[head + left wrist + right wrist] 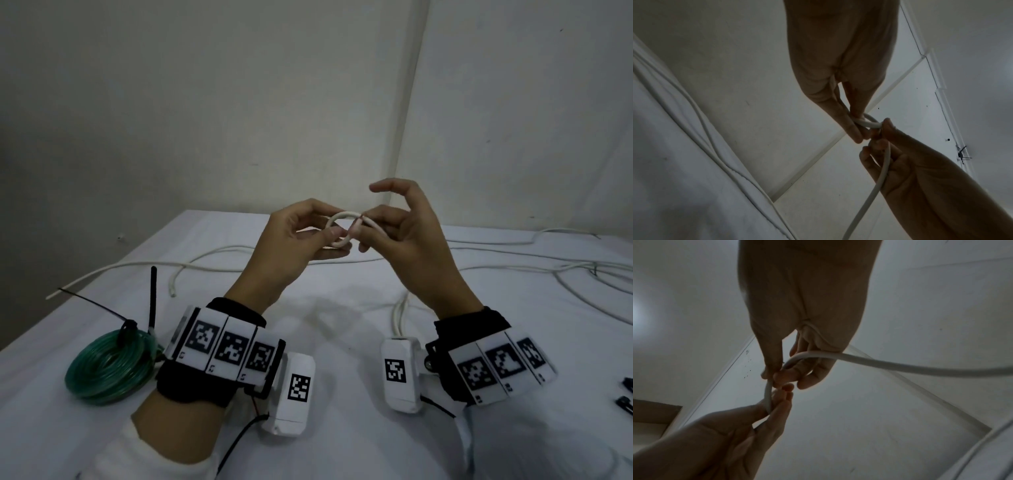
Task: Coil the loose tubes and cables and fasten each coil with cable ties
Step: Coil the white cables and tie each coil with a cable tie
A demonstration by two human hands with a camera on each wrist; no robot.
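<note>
White-draped surface (342, 342) against plain pale walls.

Head view. Left hand (294, 250): one; thumb and fingers curled, pinching the near side of a small white loop (339, 229), the first turn of a white cable. Right hand (407, 236): one; thumb and middle fingers pinch the cable where the loop crosses itself, index finger lifted clear. Both hands are raised above the surface, knuckle to knuckle, with the loop between them, so neither is nearer. The loop stands roughly upright, and its free length leaves on the right hand's side. Loose white cables (513, 260) on the surface: several strands, exact count unclear, trailing left and right behind the hands. Green tube coil (109, 370): one, near left, already bound with black cable ties (152, 298); two tails stand up from it. Further black pieces at the right edge, two seen, likely spare ties.

Left wrist view. Dim. Left hand (840, 91) fingers close on the loop (869, 123); right hand (900, 162) meets it from below, the cable's tail running down across its palm.

Right wrist view. Dim. Right hand (797, 340) pinches the cable (900, 366), whose long run sweeps off rightward; left hand (748, 426) holds the lower strand. Judgement: the next turn feeds from the right.
</note>
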